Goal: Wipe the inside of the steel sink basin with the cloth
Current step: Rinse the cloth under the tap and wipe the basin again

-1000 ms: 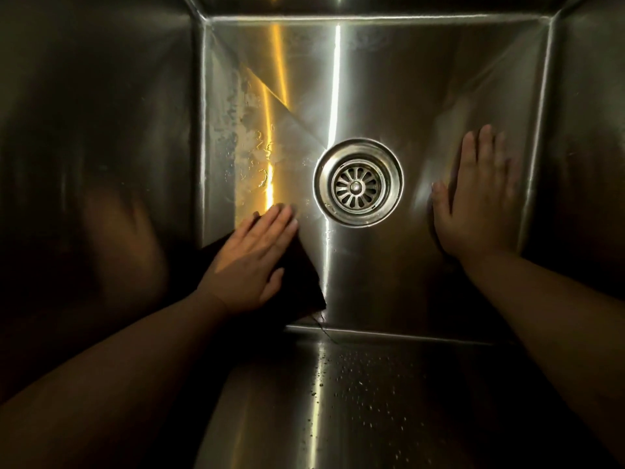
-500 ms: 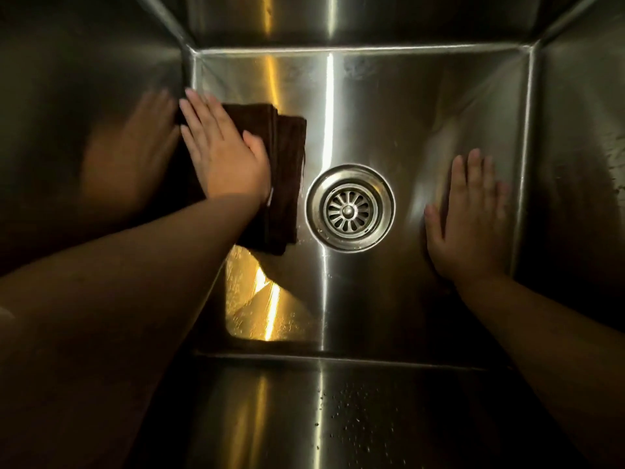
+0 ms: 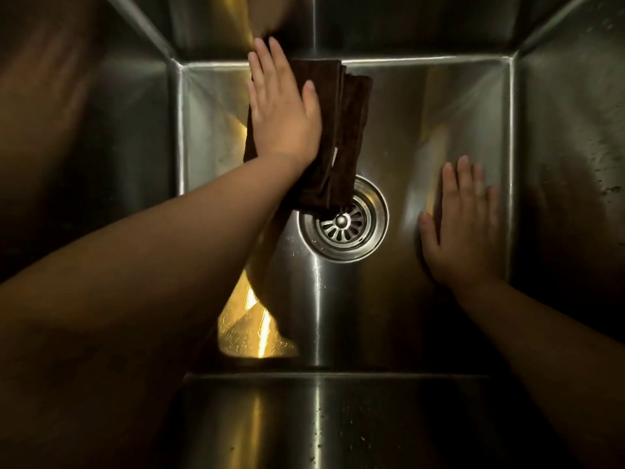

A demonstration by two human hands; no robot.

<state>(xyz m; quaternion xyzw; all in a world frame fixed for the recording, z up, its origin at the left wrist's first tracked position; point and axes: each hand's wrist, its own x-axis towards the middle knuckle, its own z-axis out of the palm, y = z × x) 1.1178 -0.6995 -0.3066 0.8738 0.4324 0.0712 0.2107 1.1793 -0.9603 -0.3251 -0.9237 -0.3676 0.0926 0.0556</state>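
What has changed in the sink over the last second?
The left hand slid the cloth from the near-left floor to the far wall, its near end now over the rim of the drain. The right hand stayed flat right of the drain.

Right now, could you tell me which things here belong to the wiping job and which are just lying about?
In the job: the brown cloth, the left hand pressing flat on it, the steel sink basin.
Just there: the drain strainer, partly under the cloth; the right hand resting flat on the basin floor; droplets on the near wall.
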